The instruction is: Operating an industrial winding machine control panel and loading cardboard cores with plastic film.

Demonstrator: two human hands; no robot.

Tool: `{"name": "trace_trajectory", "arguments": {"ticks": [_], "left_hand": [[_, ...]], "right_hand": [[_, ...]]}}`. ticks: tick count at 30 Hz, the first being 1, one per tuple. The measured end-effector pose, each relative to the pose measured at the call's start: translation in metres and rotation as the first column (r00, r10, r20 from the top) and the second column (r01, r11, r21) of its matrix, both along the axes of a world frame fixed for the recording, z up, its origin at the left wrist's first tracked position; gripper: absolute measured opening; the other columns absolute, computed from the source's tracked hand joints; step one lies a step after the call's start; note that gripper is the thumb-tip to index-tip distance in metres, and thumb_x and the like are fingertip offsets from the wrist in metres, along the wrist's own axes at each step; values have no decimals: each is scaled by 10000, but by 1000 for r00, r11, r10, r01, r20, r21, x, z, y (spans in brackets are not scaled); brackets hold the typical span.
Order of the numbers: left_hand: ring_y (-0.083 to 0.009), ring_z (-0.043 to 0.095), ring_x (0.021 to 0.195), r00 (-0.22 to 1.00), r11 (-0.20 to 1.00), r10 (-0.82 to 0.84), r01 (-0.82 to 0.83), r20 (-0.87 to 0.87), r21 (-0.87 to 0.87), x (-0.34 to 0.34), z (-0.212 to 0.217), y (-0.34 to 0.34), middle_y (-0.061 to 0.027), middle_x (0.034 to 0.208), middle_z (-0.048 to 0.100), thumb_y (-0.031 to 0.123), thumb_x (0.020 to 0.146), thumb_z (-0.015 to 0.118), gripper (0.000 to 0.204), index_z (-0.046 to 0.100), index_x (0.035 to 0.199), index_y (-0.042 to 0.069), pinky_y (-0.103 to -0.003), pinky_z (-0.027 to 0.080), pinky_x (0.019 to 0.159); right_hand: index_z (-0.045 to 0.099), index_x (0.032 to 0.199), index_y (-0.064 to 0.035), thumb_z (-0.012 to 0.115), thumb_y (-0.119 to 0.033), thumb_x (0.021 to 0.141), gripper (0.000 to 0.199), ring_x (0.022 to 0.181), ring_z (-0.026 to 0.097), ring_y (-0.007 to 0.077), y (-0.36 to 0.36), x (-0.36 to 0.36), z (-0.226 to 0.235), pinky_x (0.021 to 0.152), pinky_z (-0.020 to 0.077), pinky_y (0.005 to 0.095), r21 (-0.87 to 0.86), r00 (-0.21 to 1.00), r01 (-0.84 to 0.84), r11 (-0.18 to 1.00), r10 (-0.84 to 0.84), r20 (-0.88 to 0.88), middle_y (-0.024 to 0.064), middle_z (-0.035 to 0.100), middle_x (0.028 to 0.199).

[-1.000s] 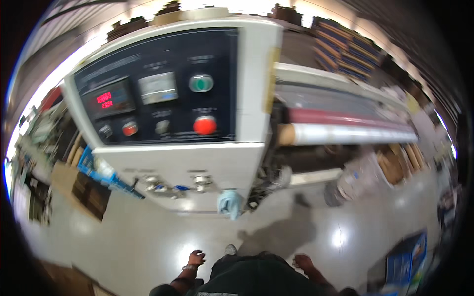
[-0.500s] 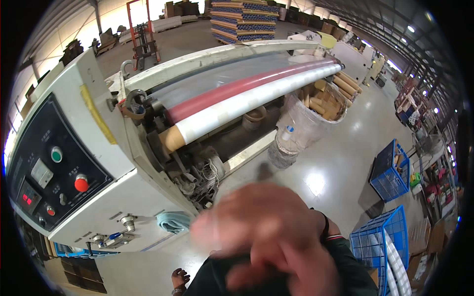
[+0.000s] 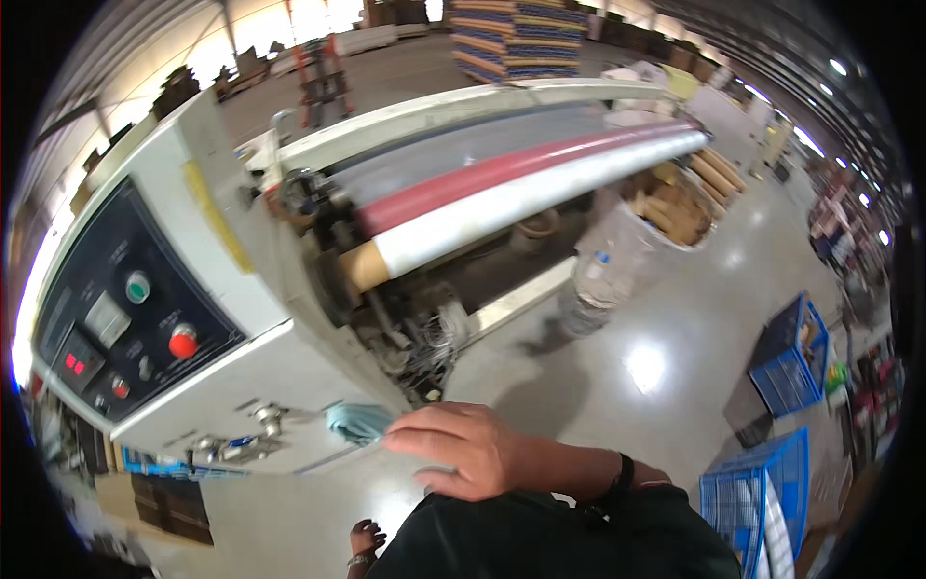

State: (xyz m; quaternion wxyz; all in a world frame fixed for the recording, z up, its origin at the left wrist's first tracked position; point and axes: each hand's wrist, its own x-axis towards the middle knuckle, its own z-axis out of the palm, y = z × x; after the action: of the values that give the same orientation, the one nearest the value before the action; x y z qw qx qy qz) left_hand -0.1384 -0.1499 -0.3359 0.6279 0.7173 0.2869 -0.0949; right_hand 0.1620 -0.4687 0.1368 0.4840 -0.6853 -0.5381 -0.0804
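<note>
My right hand (image 3: 463,452) hovers in front of my dark shirt, forearm coming in from the right with a black wristband. Its fingers stretch left and hold nothing. The fingertips are close to a teal cloth (image 3: 355,422) hanging at the lower edge of a big white machine (image 3: 289,372); I cannot tell whether they touch it. The machine carries a long white roll (image 3: 540,198) on a cardboard core, with a red roller (image 3: 502,172) behind it. My left hand is not in view.
A dark control panel (image 3: 125,314) with a green button, a red button and a red display faces left. Blue wire crates (image 3: 762,492) stand at the right. A large bag of cardboard tubes (image 3: 666,217) sits beyond the roll on the glossy concrete floor. My foot (image 3: 363,540) shows below.
The view has swung from the control panel toward the rolls. My right hand, blurred and close to the camera before, has dropped lower and now reaches left toward the teal cloth.
</note>
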Motion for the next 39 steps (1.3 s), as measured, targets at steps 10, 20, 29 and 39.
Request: {"name": "trace_trajectory", "arguments": {"ticks": [10,20,29,39], "left_hand": [[-273,700,665,991,991,133,-134,-20,-26,-18,-1,-2,-148,827,664,57,818,650,460,480,1227,-68,-338,546,487],[-223,690,734,933,918,316,-346,-171,-192,62,87,-47,-142,904,674,95,858,631,397,519,1220,-22,-321,539,579],[-344,226,1409,138,91,-115,-985,984,149,194,463,46,-217,1527,222,572,888,519,910,178,1472,-38,-457,140,1155],[-394,120,1441,599,-152,-263,-800,757,580,350,465,22,-199,1553,186,643,885,421,926,193,1480,-29,-505,84,1160]], "right_hand": [[522,1280,-29,567,-235,939,401,1046,607,210,-22,-43,-190,935,457,331,-222,373,-402,888,-62,-926,142,631,1161],[578,1170,-24,623,-157,864,336,882,639,200,-29,-24,-192,815,496,329,-329,669,-329,885,-27,-743,116,663,1029],[632,1065,-8,672,-119,816,276,816,674,186,-68,5,-232,772,534,312,-429,714,107,897,-369,-595,101,693,926],[581,1157,-7,686,-200,835,389,950,664,260,-53,49,-187,819,527,353,-542,803,-131,830,-232,-549,165,648,1095]]}}
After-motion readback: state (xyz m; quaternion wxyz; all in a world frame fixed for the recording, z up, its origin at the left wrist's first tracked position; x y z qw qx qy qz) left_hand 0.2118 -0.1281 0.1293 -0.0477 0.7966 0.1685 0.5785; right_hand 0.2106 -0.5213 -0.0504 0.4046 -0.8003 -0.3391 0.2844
